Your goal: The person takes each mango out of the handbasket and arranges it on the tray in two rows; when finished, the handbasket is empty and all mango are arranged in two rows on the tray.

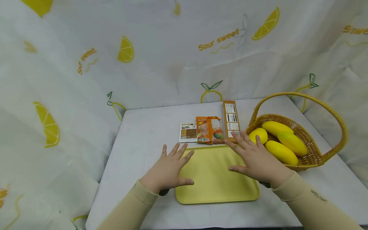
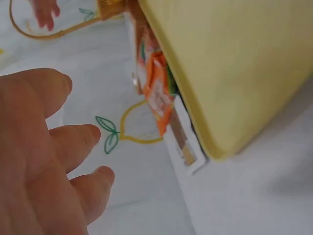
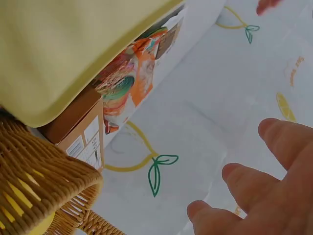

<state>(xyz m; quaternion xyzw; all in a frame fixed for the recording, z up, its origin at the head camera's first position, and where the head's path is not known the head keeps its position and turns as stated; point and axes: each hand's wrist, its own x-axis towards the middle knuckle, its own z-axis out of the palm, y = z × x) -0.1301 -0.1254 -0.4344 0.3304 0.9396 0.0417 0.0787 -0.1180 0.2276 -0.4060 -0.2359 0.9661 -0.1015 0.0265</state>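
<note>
My left hand (image 1: 169,169) is spread above the left edge of a yellow tray (image 1: 215,191), with nothing in its fingers. Over the tray's right side my right hand (image 1: 256,156) is spread too, holding nothing. Behind the tray lie a small white-and-brown packet (image 1: 188,132), an orange snack bag (image 1: 209,129) and a long brown box (image 1: 231,118) with white labels. To the right stands a wicker basket (image 1: 316,153) with a tall handle; in it are several yellow mango-like fruits (image 1: 281,152). The right hand's fingertips overlap the box's near end in the head view; contact cannot be told.
A white cloth covers the table (image 1: 138,147), and its front edge runs along the bottom of the head view. White curtains (image 1: 161,64) printed with lemons stand behind and at both sides. The basket handle (image 1: 342,127) arches high at the right.
</note>
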